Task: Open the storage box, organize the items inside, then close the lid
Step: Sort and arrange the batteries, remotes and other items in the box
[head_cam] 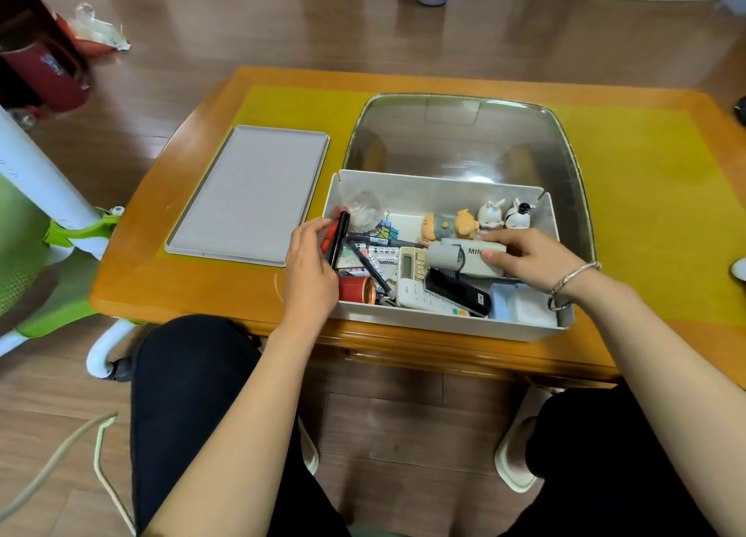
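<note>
A white storage box (440, 191) stands open on the table, its clear lid (464, 137) tilted up behind it. Inside lie pens, batteries, a red tape roll (355, 289), a white remote (420, 294), a black device (460, 292) and small figurines (490, 215). My left hand (311, 266) is at the box's left end, closed on a black marker (340, 234) and a red pen. My right hand (533, 258) grips a white box labelled "MIN" (480, 256) with a grey roll (442, 255) at its left end.
A grey tray (250, 193) lies flat on the yellow mat (646, 197) left of the box. The wooden table's front edge (403, 347) is just above my knees. A green and white chair (60, 238) stands at the left.
</note>
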`<act>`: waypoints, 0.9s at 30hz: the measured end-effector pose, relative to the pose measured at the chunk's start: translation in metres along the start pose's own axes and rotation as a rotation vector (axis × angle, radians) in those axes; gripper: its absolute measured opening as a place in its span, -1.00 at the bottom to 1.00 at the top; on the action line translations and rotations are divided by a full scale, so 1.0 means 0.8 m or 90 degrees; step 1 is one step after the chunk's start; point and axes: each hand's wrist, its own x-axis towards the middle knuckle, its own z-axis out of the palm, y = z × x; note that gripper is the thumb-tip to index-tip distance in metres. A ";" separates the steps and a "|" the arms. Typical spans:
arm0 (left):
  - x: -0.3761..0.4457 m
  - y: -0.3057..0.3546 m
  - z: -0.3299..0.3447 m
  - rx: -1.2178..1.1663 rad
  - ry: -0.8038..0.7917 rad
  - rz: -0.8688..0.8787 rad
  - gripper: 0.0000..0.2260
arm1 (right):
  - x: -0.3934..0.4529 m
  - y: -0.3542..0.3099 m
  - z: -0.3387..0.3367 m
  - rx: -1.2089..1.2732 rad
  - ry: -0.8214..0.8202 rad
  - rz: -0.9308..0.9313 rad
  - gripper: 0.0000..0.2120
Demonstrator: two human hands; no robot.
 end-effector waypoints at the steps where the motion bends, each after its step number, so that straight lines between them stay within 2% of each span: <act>1: -0.001 0.001 0.000 -0.005 0.007 -0.009 -0.57 | 0.001 -0.003 0.001 -0.039 0.018 -0.011 -0.74; 3: -0.003 0.003 0.000 -0.015 0.017 -0.024 -0.57 | 0.005 -0.014 0.006 -0.097 0.106 -0.049 -0.76; 5: -0.004 0.001 0.001 -0.018 0.013 -0.043 -0.57 | 0.009 -0.039 0.016 -0.031 0.168 -0.103 -0.77; 6: -0.004 0.000 0.002 -0.014 0.007 -0.063 -0.56 | 0.010 -0.055 0.024 0.015 0.147 -0.137 -0.78; 8: -0.003 -0.001 0.005 0.004 -0.001 -0.106 -0.55 | 0.013 -0.087 0.049 0.047 0.044 -0.195 -0.79; 12: -0.003 -0.003 0.007 0.012 0.000 -0.119 -0.57 | 0.037 -0.134 0.086 -0.071 -0.107 -0.212 -0.63; 17: -0.002 -0.006 0.008 -0.036 -0.004 -0.133 -0.61 | 0.062 -0.154 0.104 -0.181 -0.217 -0.193 -0.51; 20: -0.002 -0.007 0.007 -0.059 -0.013 -0.137 -0.61 | 0.066 -0.157 0.110 -0.192 -0.239 -0.199 -0.53; 24: -0.001 -0.012 0.003 -0.090 -0.035 -0.129 -0.63 | 0.060 -0.150 0.093 -0.093 -0.248 -0.188 -0.49; 27: 0.000 -0.017 0.000 -0.103 -0.054 -0.109 -0.65 | 0.047 -0.130 0.071 -0.054 -0.208 -0.203 -0.45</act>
